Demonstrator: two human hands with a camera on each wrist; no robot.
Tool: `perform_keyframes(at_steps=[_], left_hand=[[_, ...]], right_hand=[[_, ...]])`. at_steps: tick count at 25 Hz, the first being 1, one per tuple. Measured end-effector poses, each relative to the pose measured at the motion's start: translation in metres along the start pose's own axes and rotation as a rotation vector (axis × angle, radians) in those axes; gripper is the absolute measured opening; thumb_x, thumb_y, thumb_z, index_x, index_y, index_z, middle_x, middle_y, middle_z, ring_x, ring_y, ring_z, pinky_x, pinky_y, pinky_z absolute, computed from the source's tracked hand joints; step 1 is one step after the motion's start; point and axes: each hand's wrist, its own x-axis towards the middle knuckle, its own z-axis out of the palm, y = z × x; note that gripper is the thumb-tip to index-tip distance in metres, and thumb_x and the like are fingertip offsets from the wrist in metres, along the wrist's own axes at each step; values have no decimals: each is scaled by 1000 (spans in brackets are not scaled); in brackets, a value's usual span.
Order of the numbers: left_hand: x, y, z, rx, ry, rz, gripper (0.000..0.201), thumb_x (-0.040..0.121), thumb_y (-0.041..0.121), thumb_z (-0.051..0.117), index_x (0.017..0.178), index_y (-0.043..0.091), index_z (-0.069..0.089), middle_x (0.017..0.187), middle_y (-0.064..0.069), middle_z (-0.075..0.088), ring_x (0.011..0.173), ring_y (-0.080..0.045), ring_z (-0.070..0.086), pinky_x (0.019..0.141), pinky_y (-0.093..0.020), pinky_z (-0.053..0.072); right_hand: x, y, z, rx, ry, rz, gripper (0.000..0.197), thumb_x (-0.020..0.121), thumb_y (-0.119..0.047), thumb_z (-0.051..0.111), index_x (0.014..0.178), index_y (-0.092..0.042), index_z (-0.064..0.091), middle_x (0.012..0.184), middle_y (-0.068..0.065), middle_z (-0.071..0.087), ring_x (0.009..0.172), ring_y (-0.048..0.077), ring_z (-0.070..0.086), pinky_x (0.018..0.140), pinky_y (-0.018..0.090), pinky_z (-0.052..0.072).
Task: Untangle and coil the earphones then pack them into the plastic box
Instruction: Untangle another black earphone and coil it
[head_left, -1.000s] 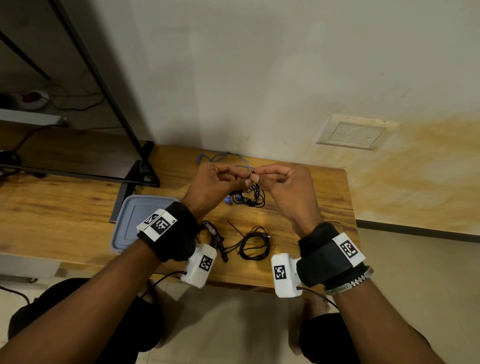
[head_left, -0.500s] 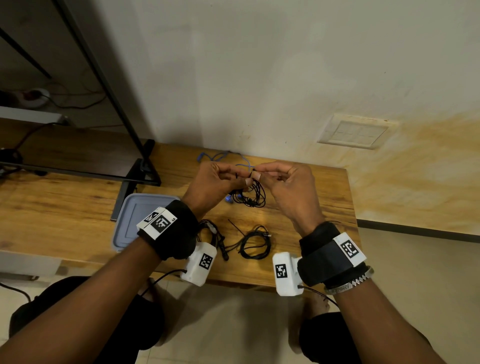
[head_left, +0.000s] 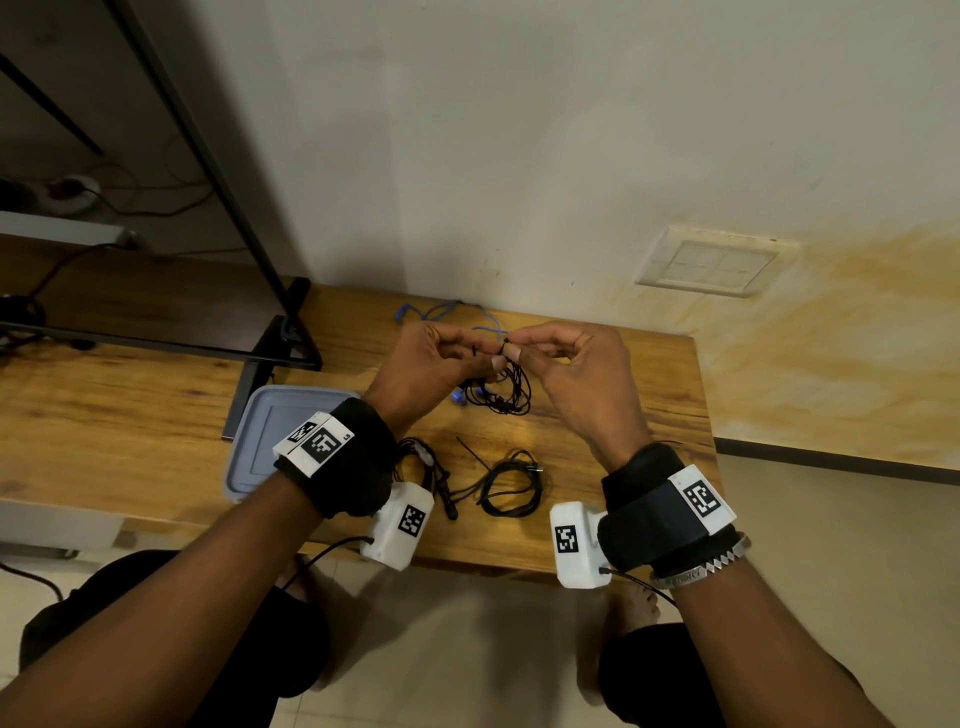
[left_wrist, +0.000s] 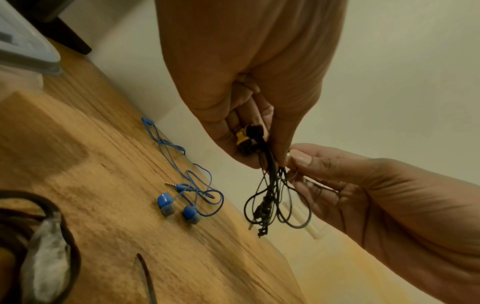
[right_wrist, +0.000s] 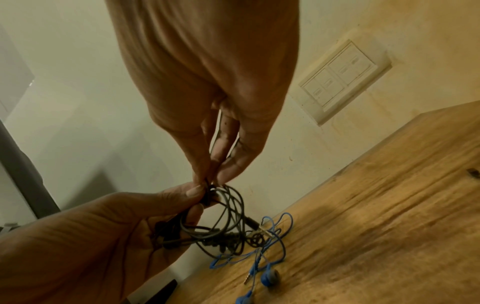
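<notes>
Little has moved: both hands, left hand (head_left: 431, 364) and right hand (head_left: 576, 384), still pinch the black earphones (head_left: 506, 389); thin, limp, light cord, best gripped near its knots.

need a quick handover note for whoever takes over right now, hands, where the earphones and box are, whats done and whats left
Left hand: pinches the tangled black earphones at the top, held above the table.
Right hand: pinches the same bundle beside the left fingertips, picking at the cord.
Blue earphones: loose and uncoiled on the table near the wall.
Coiled black cable: lies on the table near the front edge; another dark cable lies beside the left wrist.
Plastic box: at left on the table, lid on.
Done: one coil, it seems. Left: untangle and coil the black pair, coil the blue, open the box, pack everything.
</notes>
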Motion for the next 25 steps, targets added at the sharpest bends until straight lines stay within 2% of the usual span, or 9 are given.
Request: perform_keyframes(at_steps=[3, 7, 15, 17, 19, 21, 23, 25], left_hand=[[0, -2, -1, 31, 3, 5, 20, 84, 10, 87, 103, 6, 81, 86, -20, 80, 76, -18, 78, 75, -22, 60], [1, -2, -1, 9, -4, -11, 20, 85, 9, 85, 105, 5, 81, 85, -17, 81, 75, -16, 78, 76, -22, 60], [-1, -1, -1, 24, -25, 11, 18, 86, 6, 84, 103, 5, 80, 89, -26, 79, 76, -21, 77, 75, -23, 60], [-1, -1, -1, 40, -28, 31, 21, 85, 10, 85, 105, 7, 80, 86, -30, 77, 72, -17, 76, 75, -23, 60], [-1, -2, -1, 52, -43, 35, 22, 85, 13, 86, 105, 9, 79, 83, -26, 78, 68, -15, 75, 76, -29, 62], [1, -4, -1, 51, -48, 19, 22, 85, 11, 86, 105, 7, 78, 81, -19, 80, 70, -17, 75, 77, -36, 61], [1, -5, 0, 41, -52, 17, 22, 85, 8, 85, 104, 2, 77, 81, -17, 80, 72, -19, 75, 76, -32, 60], [1, -4, 2, 33, -76, 43, 20, 85, 7, 85, 103, 2, 79, 84, -22, 79, 77, -26, 76, 78, -29, 61]], right_hand=[[-1, 2, 1, -46, -63, 7, 10, 88, -18, 86, 98, -17, 86, 86, -11, 80, 75, -13, 69, 70, 3, 46], [0, -1, 0, -25, -17, -14, 8, 91, -16, 83, 98, -18, 86, 84, -11, 80, 74, -13, 68, 70, 4, 47], [-2, -2, 0, -59, -53, -20, 9, 91, -14, 83, 99, -19, 85, 86, -14, 78, 77, -11, 69, 69, 3, 46], [-2, -2, -1, -76, -71, 0, 10, 89, -20, 85, 99, -20, 86, 89, -10, 80, 81, -3, 72, 71, 6, 49], [-2, -2, -1, -26, -112, 59, 12, 87, -23, 87, 99, -20, 87, 89, -6, 82, 85, 6, 75, 77, 17, 57], [-1, -2, -3, 58, -134, 131, 11, 88, -20, 86, 99, -19, 85, 86, -5, 82, 85, 8, 76, 80, 30, 63], [0, -4, -7, 131, -138, 180, 13, 89, -16, 85, 101, -16, 83, 82, -4, 82, 81, 8, 73, 74, 32, 61], [1, -4, -10, 202, -150, 210, 17, 87, -13, 87, 103, -12, 81, 83, 2, 82, 79, 12, 71, 68, 28, 57]])
